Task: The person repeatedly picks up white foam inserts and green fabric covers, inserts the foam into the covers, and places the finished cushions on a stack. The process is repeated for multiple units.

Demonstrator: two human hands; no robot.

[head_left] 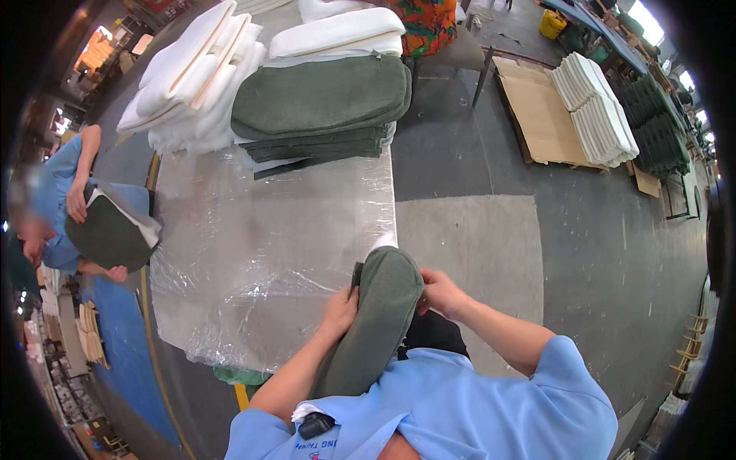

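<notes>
A dark green fabric cushion cover (379, 307) stands tilted against my body, its rounded end pointing away from me. White padding (384, 241) peeks out past its far end. On the cover's left side, my left hand (342, 310) is closed on the edge of the fabric. My right hand (437, 291) pinches the cover's right edge, fingers bent against it. Part of the right fingertips is hidden behind the cover. Farther away on the table lies a stack of similar green cushion covers (322, 96).
The table (230, 222) is wrapped in clear plastic. White padding sheets (192, 69) are piled at its far left, with more padding (337, 34) behind the green stack. At left, a co-worker (65, 199) holds another green cover. White pads (594, 107) lie on cardboard (537, 115) at right.
</notes>
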